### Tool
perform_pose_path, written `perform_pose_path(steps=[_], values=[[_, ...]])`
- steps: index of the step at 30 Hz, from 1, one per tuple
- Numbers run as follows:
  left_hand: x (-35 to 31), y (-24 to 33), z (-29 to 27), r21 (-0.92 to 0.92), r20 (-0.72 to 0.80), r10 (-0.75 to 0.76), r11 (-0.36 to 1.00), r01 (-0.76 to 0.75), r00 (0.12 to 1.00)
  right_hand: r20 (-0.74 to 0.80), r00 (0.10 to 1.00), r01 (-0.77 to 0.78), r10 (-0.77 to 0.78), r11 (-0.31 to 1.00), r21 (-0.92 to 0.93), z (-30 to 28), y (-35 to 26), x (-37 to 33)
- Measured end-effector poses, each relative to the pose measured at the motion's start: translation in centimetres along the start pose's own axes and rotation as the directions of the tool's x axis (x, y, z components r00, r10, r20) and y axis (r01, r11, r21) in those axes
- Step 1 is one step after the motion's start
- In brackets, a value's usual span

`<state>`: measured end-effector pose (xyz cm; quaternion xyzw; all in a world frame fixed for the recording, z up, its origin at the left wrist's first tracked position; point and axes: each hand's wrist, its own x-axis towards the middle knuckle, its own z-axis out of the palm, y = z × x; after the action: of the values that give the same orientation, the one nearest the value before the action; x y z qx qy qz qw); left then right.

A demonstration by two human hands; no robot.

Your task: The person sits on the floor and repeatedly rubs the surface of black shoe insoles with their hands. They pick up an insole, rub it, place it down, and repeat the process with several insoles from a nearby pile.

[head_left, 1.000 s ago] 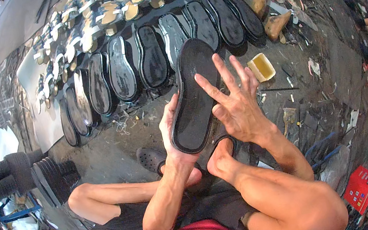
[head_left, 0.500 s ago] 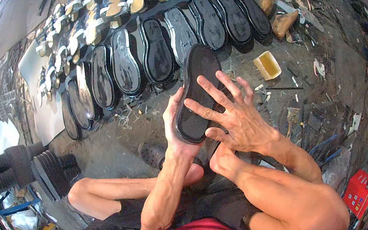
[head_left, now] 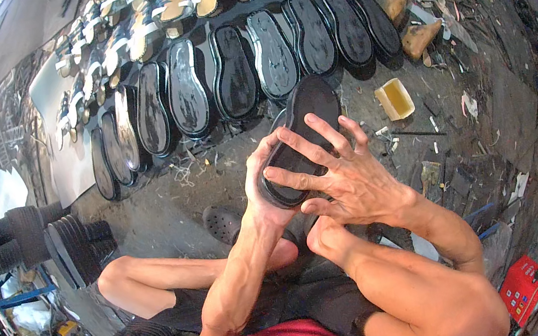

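A black shoe sole (head_left: 317,100) is held up in front of me, tilted with its toe end away and to the right. My left hand (head_left: 264,179) grips it along the left edge near the heel, palm beneath. Across its upper face spreads my right hand (head_left: 349,175), fingers apart and fingertips on or just over the surface; actual contact is hard to tell. Beyond lies a row of black soles, some with a wet-looking gloss, such as one sole (head_left: 186,89) and another sole (head_left: 274,52).
Sandal uppers on lasts (head_left: 174,5) stand behind the soles. A cut container of yellowish stuff (head_left: 395,99) sits to the right, near two brown shoe lasts (head_left: 420,38). Stacked soles (head_left: 68,254) are at left, a dark clog (head_left: 220,225) nearer, and a red box (head_left: 525,288) lower right.
The held sole has shifted slightly to the right and turned a little. My left fingers have come further over its edge, and my right hand's fingers have moved slightly left and down.
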<state>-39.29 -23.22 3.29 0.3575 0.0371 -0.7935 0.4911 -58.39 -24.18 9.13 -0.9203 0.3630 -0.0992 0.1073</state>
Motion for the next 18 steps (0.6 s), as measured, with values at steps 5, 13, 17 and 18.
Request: perform_pose_path(steps=[5, 13, 17, 18], values=[[-0.7, 0.6, 0.7, 0.136, 0.101, -0.006, 0.991, -0.008, 0.995, -0.018, 0.996, 0.092, -0.092, 0.995, -0.029, -0.7, 1.3, 0.2], [0.0, 2.7, -0.7, 0.5, 0.422, -0.047, 0.845, -0.189, 0.905, -0.123, 0.959, 0.265, -0.256, 0.962, 0.063, -1.6, 3.0, 0.4], [1.8, 3.6, -1.9, 0.579, 0.559, -0.106, 0.76, -0.295, 0.823, -0.178, 0.971, 0.181, -0.159, 0.977, 0.112, -2.4, 2.9, 0.3], [1.7, 3.7, -1.4, 0.657, 0.613, -0.032, 0.576, -0.487, 0.789, -0.214, 0.966, 0.173, -0.142, 0.976, 0.134, -2.2, 2.7, 0.4]])
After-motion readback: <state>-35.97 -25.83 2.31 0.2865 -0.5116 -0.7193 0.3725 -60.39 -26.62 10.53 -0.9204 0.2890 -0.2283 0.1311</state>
